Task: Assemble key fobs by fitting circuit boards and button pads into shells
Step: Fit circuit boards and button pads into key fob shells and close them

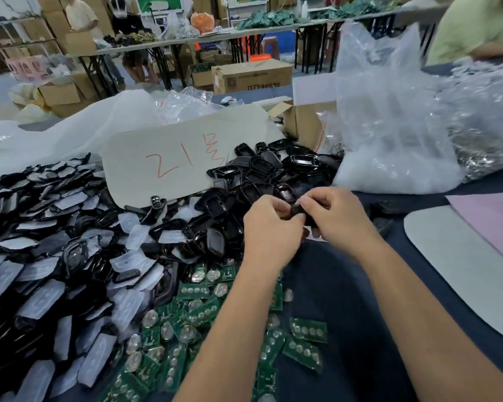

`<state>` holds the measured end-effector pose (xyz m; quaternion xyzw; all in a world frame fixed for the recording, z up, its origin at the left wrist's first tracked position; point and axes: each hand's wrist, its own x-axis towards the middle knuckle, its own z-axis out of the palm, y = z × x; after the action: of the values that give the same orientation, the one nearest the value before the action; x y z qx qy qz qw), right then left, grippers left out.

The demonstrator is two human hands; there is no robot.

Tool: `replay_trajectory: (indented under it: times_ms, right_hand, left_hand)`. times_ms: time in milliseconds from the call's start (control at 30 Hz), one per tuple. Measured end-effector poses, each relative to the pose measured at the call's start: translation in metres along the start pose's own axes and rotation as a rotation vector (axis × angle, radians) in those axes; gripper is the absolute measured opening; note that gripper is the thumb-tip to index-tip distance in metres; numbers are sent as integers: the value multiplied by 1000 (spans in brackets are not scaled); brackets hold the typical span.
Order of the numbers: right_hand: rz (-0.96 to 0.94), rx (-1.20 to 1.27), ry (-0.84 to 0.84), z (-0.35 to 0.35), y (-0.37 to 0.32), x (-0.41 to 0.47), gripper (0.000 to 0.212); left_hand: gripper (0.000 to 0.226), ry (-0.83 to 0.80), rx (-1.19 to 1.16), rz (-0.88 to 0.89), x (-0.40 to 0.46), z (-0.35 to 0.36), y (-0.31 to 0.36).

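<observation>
Both hands working one black shell point(298, 211) above the counter point(346, 285), just in front of the loose shell pile point(262, 172). Left hand point(269, 230) and right hand point(336, 220) both curling fingers round the shell, pinching it between them; most of it hidden, so can't tell if board/pad are already in. Green circuit boards point(204, 317) lying nr left forearm, clear button pads point(41, 300) heaped w/ more shells further left. Risks, as judged: pressing w/ parts misaligned could be bending a board or leaving the pad skewed; forearm could be sweeping boards off the heap.
</observation>
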<state>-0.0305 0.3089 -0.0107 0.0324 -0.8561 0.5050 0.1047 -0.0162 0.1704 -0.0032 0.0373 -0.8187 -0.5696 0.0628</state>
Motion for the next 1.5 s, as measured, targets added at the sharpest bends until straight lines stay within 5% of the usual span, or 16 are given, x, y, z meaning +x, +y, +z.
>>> replay_trajectory:
  times_ms: [233, 367, 533, 700, 867, 1000, 1167, 1500]
  right_hand:
    - [124, -429, 97, -72, 28, -11, 17]
    - [112, -450, 157, -82, 24, -11, 10]
    - [-30, -395, 208, -64, 9, -9, 10]
    - [-97, -392, -103, -35, -14, -8, 11]
    - [148, -470, -773, -16, -41, -19, 18]
    - [144, -700, -957, -3, -64, -30, 40]
    - [72, -867, -919, 16, -74, -37, 51]
    - [197, -628, -532, 27, -60, -29, 71]
  left_hand:
    - [17, -378, -192, -129, -18, 70, 26]
    - [12, -283, -136, -114, -20, 74, 23]
    - [7, -80, 205, 164, -21, 43, 18]
    - [27, -50, 887, 222, -11, 6, 4]
    - [32, -171, 821, 165, 3, -20, 4]
    - [19, -191, 780, 109, 6, -34, 4]
    - [11, -116, 581, 100, 8, -40, -4]
    - [22, 96, 249, 3, 7, -55, -12]
